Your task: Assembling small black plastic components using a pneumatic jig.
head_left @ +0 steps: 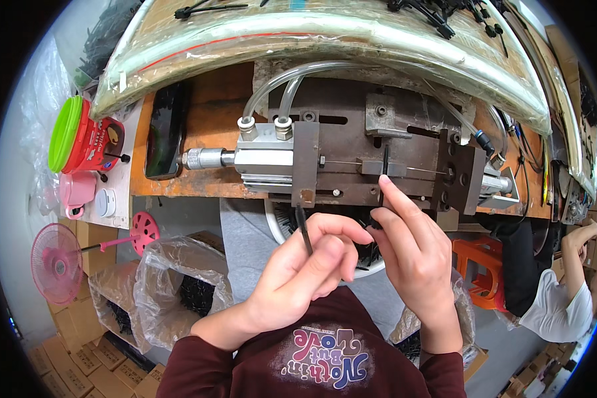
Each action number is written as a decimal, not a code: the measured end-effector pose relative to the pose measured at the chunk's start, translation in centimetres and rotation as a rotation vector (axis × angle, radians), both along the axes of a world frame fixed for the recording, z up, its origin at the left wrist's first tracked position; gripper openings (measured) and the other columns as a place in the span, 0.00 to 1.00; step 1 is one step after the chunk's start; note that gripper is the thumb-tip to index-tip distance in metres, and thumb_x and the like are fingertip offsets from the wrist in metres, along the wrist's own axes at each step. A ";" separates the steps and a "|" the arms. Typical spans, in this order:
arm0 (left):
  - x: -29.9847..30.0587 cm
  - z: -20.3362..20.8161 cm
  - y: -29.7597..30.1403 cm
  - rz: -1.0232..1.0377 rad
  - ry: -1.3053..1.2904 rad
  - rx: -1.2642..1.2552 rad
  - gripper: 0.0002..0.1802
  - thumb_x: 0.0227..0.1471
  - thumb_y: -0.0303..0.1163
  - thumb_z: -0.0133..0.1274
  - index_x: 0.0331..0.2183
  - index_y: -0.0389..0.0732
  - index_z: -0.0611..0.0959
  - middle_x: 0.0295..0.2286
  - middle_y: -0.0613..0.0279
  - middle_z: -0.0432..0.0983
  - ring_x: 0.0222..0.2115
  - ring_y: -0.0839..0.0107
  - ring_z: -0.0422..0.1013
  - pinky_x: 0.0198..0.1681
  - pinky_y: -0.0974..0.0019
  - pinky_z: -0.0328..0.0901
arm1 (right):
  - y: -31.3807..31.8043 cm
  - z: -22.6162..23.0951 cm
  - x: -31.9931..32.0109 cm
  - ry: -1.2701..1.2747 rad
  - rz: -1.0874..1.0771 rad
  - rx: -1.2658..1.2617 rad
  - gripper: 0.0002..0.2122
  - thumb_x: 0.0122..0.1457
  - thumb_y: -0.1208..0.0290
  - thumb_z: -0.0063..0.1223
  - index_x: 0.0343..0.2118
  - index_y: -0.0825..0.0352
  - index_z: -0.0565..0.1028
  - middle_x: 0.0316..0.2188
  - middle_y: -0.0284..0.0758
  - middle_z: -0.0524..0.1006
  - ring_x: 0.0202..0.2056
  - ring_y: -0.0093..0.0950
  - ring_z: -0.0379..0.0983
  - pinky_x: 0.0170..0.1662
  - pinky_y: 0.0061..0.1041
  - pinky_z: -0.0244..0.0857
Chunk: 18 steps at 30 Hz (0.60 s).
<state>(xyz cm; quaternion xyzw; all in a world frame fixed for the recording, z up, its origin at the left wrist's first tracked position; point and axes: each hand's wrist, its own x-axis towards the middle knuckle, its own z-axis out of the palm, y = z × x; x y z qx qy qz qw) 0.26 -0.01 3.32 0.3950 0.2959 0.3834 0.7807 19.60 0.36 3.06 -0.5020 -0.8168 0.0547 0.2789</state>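
My right hand (414,255) is at the front of a brown metal pneumatic fixture (351,109), pinching a thin black rod (385,159). The rod's far end lies across the small grey block (369,166) in the fixture's middle, and its near end is hidden by my fingers. My left hand (305,265) is closed just left of it, with another slim black rod (302,222) sticking up between thumb and fingers. Left of the block is a silver air cylinder (265,162) with clear hoses (272,83). Thin metal pins run toward the block from both sides.
A plastic-wrapped shelf edge (325,50) curves above the fixture, with black parts (421,13) on top. A phone (166,129), red tub (103,139) and pink fan (58,263) are at left. Lined bags (179,265) stand below. Another person (557,305) sits at right beside an orange stool (481,262).
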 end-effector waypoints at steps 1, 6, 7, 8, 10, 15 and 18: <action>-0.1 0.3 0.1 -0.013 0.013 -0.021 0.17 0.66 0.36 0.40 0.49 0.34 0.68 0.28 0.61 0.69 0.18 0.83 0.56 0.21 0.78 0.55 | 0.2 0.1 0.0 -0.019 -0.008 -0.006 0.10 0.46 0.80 0.58 0.33 0.73 0.75 0.50 0.47 0.74 0.32 0.32 0.77 0.34 0.27 0.71; -0.3 1.3 0.2 -0.081 -0.042 -0.013 0.39 0.54 0.17 0.46 0.65 0.37 0.52 0.43 0.56 0.65 0.40 0.71 0.68 0.44 0.68 0.66 | 0.5 1.1 0.1 -0.091 -0.011 -0.045 0.12 0.43 0.80 0.56 0.34 0.73 0.75 0.50 0.47 0.74 0.23 0.27 0.75 0.27 0.24 0.69; -0.3 1.3 0.2 -0.068 -0.061 -0.022 0.39 0.54 0.16 0.46 0.65 0.36 0.51 0.45 0.54 0.65 0.42 0.68 0.68 0.47 0.65 0.66 | 0.5 1.1 0.0 -0.082 -0.032 -0.040 0.12 0.42 0.81 0.58 0.33 0.71 0.76 0.50 0.44 0.75 0.22 0.27 0.75 0.26 0.25 0.68; -0.2 1.3 0.2 -0.054 -0.081 -0.032 0.39 0.54 0.16 0.45 0.65 0.35 0.51 0.47 0.53 0.65 0.45 0.65 0.69 0.49 0.62 0.66 | 0.5 1.0 -0.2 -0.073 -0.052 -0.036 0.12 0.41 0.81 0.60 0.33 0.70 0.76 0.49 0.42 0.76 0.21 0.28 0.74 0.25 0.26 0.68; -0.4 1.5 0.3 -0.009 -0.093 0.034 0.35 0.55 0.15 0.44 0.63 0.31 0.56 0.52 0.45 0.64 0.51 0.55 0.69 0.55 0.54 0.65 | 0.5 1.4 -0.4 -0.086 -0.071 -0.032 0.13 0.39 0.82 0.61 0.32 0.68 0.77 0.48 0.40 0.77 0.21 0.29 0.75 0.24 0.25 0.68; -1.1 2.3 0.6 0.212 0.158 0.303 0.26 0.49 0.12 0.52 0.52 0.27 0.73 0.43 0.45 0.73 0.41 0.54 0.76 0.45 0.61 0.74 | 1.6 2.7 0.4 -0.038 0.034 -0.067 0.10 0.47 0.76 0.60 0.33 0.69 0.75 0.41 0.42 0.78 0.24 0.30 0.76 0.27 0.24 0.70; -2.1 1.7 1.0 0.280 0.447 0.621 0.22 0.36 0.14 0.66 0.39 0.31 0.83 0.39 0.52 0.74 0.35 0.66 0.77 0.37 0.69 0.75 | 4.2 4.9 0.4 0.152 -0.045 0.015 0.09 0.49 0.71 0.64 0.31 0.66 0.76 0.30 0.36 0.78 0.23 0.33 0.75 0.26 0.27 0.68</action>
